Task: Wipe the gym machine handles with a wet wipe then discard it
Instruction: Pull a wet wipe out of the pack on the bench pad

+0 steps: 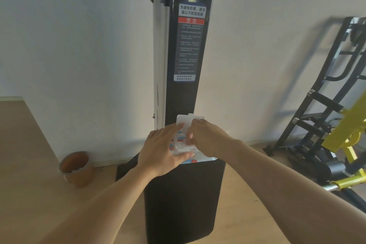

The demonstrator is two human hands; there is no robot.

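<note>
Plainly, stage: early; the wipe is not yet out of its pack, so no handle has been cleaned.
Wet wipe pack (183,140): a soft white pouch with red and blue print, resting on the far end of the black padded board (182,200), at the foot of the black upright column (188,45).
Pack lid (184,123): a pale flap standing up at the far side, seemingly flipped open.
Left hand (161,150): spread flat with fingers loosely extended, pressing on the pack's left side and near edge to steady it; not closed around it.
Right hand (206,135): fingers curled and pinched together over the pack's opening; whether a wipe is already between them I cannot tell.
Handling, pack: light and floppy, likely to slide or lift with the pull, so holding it down looks sensible.
Handling, wipe: thin, damp, limp, probably clingy; best pinched at a corner or fold near the opening and drawn upward.
Risk: a second sheet may trail out.
Surroundings: brown tape roll (76,168) on the wooden floor (29,154) to the left; black and yellow gym frame (326,134) to the right.
Handles: none clearly identifiable.
Bin: none in view.
</note>
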